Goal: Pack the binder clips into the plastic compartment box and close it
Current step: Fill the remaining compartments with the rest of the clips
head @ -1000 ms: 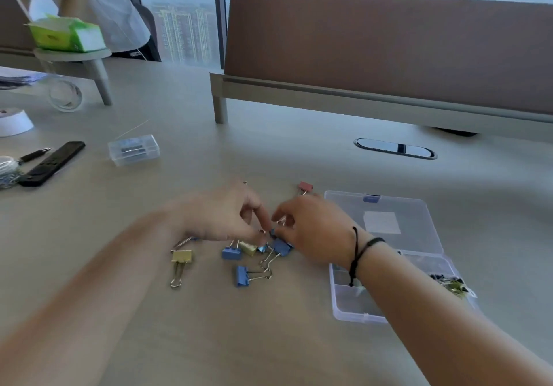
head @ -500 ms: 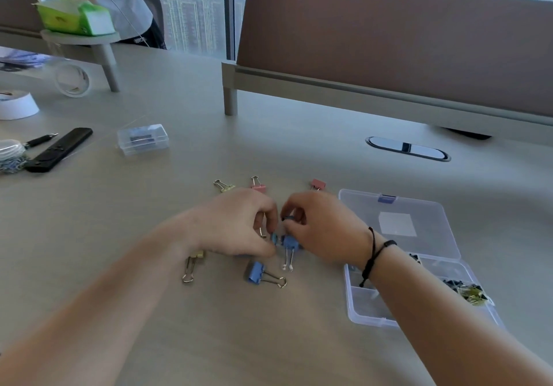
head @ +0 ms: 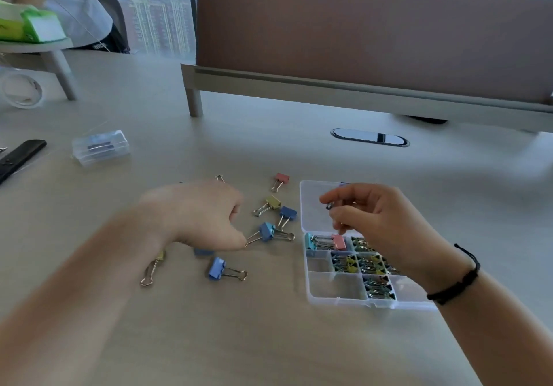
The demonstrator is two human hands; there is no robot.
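Right hand point(head: 380, 224) hovers over the clear plastic compartment box point(head: 335, 292), fingers curled, pinching a small dark binder clip point(head: 329, 206) between thumb and forefinger above the box's flipped-open lid point(head: 311, 206). Directly below that hand, the box's far-left compartment holds a teal clip point(head: 309, 242) and a pink clip point(head: 339, 242) lying together; the compartments under and near the right wrist hold small mixed-colour clips point(head: 345, 263), partly hidden by the hand. Left hand point(head: 197, 218) rests on the table point(head: 269, 340), fingers curled under; whether it grips anything cannot be told, though its fingertips sit right at the wire handle of a blue binder clip point(head: 267, 231). Between the two hands lie loose clips: a pink one point(head: 282, 179) farthest, a yellow one point(head: 272, 203), a dark blue one point(head: 288, 213). Near the left hand's heel lies another blue clip point(head: 217, 268), and a yellow clip point(head: 155, 266) pokes out under the left wrist. Far left of the left hand are a small clear case point(head: 100, 147) and a black flat object point(head: 18, 158). A black cord bracelet point(head: 457, 283) circles the right wrist.
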